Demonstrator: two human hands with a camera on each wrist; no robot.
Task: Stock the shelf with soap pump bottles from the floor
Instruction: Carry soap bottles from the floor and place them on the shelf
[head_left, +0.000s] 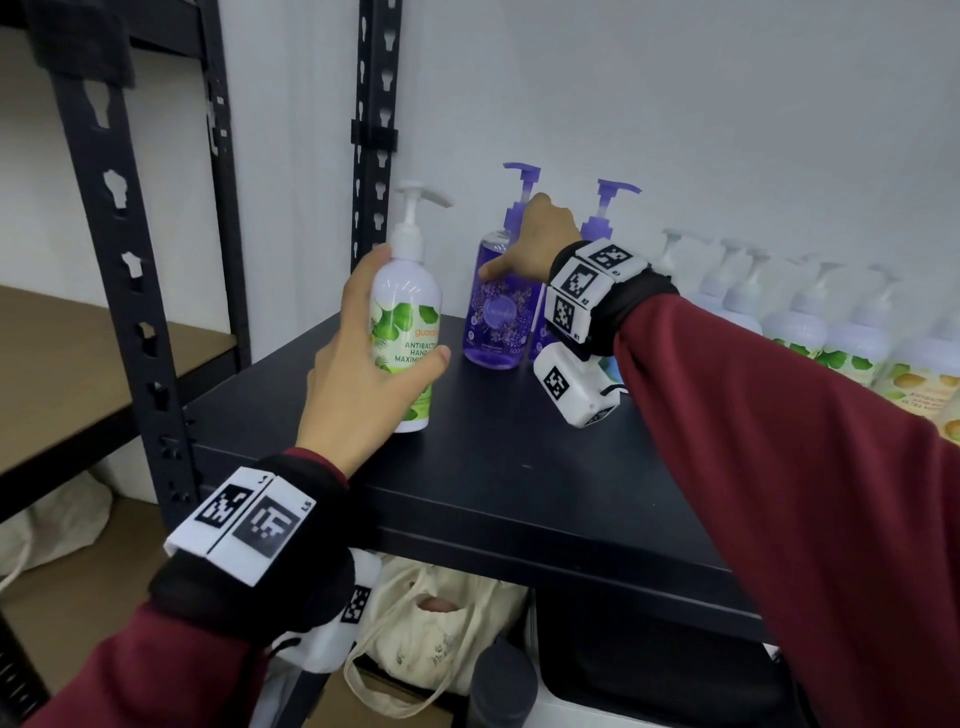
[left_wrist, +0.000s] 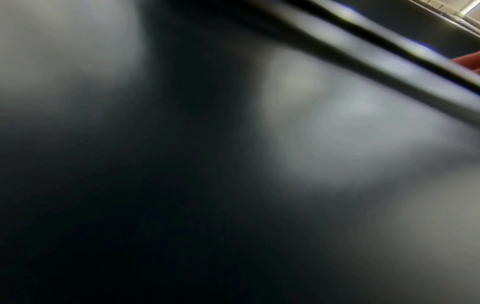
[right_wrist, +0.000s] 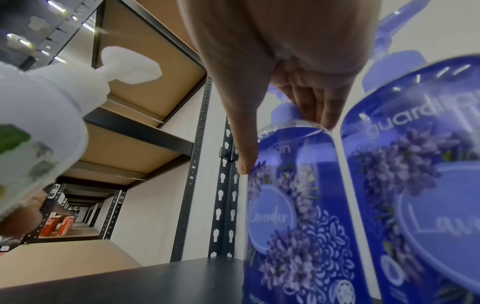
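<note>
1. The left hand (head_left: 363, 358) holds a white soap bottle (head_left: 408, 322) with a green leaf label. The fingers (head_left: 363, 280) curl round its far side and the thumb (head_left: 428, 364) presses across the label, so the grip is as wide as the bottle's body.
2. The white bottle stands upright near the front left corner of a black shelf (head_left: 519, 467). Whether its base rests fully on the board cannot be told.
3. The right hand (head_left: 535, 244) reaches to the back of the shelf, to a purple lavender bottle (head_left: 496, 317) beside the wall.
4. In the right wrist view, the fingertips (right_wrist: 319, 111) sit close together on the bottle's shoulder, just under the pump collar, and the thumb (right_wrist: 244, 156) lies straight down its left side. The fingers look nearly straight, pinching the top narrowly from two sides.
5. A second purple bottle (head_left: 602, 223) stands upright just to the right of the first, almost touching it, partly hidden by the wrist.
6. Further right, a row of white pump bottles (head_left: 810, 317) lines the back of the shelf, blurred.
7. The left wrist view is dark and blurred; only a sliver of a fingertip (left_wrist: 467, 61) shows at its right edge.
8. Below the shelf lies a cream cloth bag (head_left: 431, 623).
</note>
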